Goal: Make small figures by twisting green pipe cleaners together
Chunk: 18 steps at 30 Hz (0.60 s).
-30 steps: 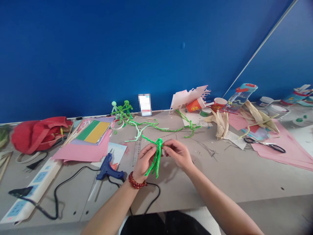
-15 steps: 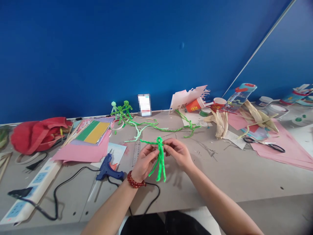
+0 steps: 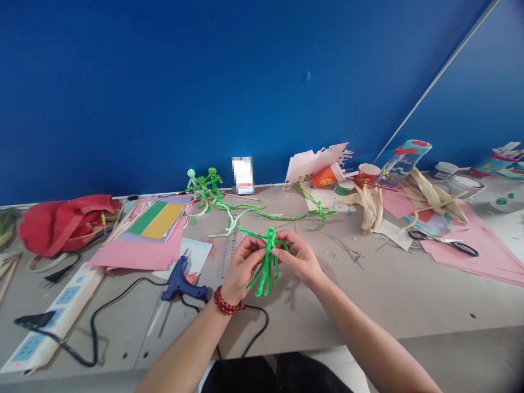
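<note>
Between my two hands hangs a bright green pipe-cleaner figure [image 3: 268,262], with a small looped head at the top and several strands dangling below. My left hand [image 3: 244,267], with a red bead bracelet at the wrist, pinches its left side. On the other side, the thumb and fingers of my right hand [image 3: 301,257] grip it near the upper body. One green arm sticks out leftward above my left fingers. Finished-looking green pipe-cleaner figures [image 3: 204,183] stand farther back, beside loose green pipe cleaners [image 3: 282,216].
A blue glue gun [image 3: 182,281] with a black cord lies left of my hands, near a white power strip [image 3: 53,322]. A clear ruler [image 3: 228,254] is close by. Scissors [image 3: 444,242], thin wires [image 3: 344,248], paper cups [image 3: 329,176] and a phone [image 3: 243,176] are around.
The green figure has turned and risen slightly, its strands now spread more apart. My right fingers have shifted, and a green strand shows behind them.
</note>
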Available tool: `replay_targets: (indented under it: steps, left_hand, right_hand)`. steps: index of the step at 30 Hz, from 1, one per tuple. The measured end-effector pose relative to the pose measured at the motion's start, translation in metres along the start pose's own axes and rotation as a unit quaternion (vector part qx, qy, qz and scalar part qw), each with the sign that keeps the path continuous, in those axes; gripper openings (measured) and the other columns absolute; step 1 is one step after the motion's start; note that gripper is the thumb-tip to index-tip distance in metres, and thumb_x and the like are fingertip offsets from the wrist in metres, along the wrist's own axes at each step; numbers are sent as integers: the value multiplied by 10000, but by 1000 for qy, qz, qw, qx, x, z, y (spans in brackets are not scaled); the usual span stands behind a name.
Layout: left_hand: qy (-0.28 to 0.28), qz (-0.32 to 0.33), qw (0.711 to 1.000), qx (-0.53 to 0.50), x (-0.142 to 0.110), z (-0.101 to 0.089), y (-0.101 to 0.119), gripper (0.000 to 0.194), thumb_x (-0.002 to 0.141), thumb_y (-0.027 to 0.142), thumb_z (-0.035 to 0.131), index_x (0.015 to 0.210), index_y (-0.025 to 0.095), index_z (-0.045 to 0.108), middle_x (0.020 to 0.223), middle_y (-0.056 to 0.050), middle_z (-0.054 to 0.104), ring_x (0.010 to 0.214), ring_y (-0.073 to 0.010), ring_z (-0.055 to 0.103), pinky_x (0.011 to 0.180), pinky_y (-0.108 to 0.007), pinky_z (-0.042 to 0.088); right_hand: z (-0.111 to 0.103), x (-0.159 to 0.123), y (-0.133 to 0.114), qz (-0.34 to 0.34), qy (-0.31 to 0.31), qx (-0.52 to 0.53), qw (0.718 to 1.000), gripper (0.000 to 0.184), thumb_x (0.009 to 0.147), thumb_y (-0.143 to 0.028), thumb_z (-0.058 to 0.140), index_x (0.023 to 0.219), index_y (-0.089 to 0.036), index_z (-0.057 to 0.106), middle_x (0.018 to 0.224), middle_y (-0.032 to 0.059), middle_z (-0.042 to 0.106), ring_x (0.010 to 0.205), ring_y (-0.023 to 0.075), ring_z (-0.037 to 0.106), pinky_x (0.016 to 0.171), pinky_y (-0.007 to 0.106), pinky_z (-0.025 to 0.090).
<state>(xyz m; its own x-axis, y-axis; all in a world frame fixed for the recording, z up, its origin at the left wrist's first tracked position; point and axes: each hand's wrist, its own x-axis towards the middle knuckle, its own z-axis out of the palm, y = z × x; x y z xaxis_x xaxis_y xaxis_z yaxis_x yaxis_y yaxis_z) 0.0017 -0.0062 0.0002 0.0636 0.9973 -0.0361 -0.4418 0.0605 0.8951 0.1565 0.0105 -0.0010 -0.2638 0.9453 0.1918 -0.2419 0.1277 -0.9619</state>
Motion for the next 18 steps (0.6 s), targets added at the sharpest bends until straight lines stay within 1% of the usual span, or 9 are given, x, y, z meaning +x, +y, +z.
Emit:
replay_targets:
  steps: [3, 6, 9, 12, 15, 18]
  left_hand:
    - [-14, 30, 999, 28, -1, -1, -1, 114, 796, 279, 721, 822, 190, 653, 820, -18, 624, 755, -138, 589, 703, -248, 493]
    - [-28, 83, 991, 103, -2, -1, -1, 106, 819, 276, 711, 841, 193, 650, 834, -21, 618, 797, -149, 589, 743, -255, 484]
    - [-30, 111, 978, 172, -2, -1, -1, 107, 829, 273, 705, 823, 185, 643, 823, -26, 608, 789, -156, 583, 740, -260, 479]
    - [-25, 118, 973, 196, -2, -2, 0, 118, 859, 288, 663, 816, 179, 642, 809, -32, 615, 769, -160, 582, 717, -260, 472]
    - [-10, 120, 970, 211, -2, -4, 1, 133, 858, 289, 655, 793, 175, 633, 755, -18, 607, 705, -143, 559, 657, -244, 448]
    - [-5, 84, 980, 180, -1, -4, 1, 158, 835, 303, 676, 770, 173, 615, 686, 13, 571, 612, -108, 500, 574, -221, 400]
  right_hand:
    - [1, 1, 0, 11, -11, 27, 1000, 304, 782, -415, 744, 948, -206, 598, 789, 5, 602, 670, 127, 563, 587, 232, 481]
    - [2, 1, 2, 13, -10, 31, 999, 284, 777, -384, 746, 933, -206, 589, 759, -13, 574, 642, 115, 537, 567, 222, 453]
    - [2, 0, 2, 13, -8, 19, 1000, 262, 772, -370, 745, 898, -205, 585, 752, -15, 566, 643, 117, 526, 567, 226, 441]
    - [1, 1, 2, 16, -6, 7, 1000, 248, 769, -371, 738, 868, -204, 583, 730, -16, 555, 628, 118, 515, 554, 226, 430]
    - [0, 1, 1, 29, 9, -5, 1000, 238, 754, -346, 731, 887, -200, 599, 731, -13, 566, 609, 116, 511, 542, 228, 424]
    - [-1, 2, 1, 42, 21, -14, 999, 208, 739, -299, 712, 892, -190, 621, 735, -9, 583, 614, 115, 513, 554, 228, 422]
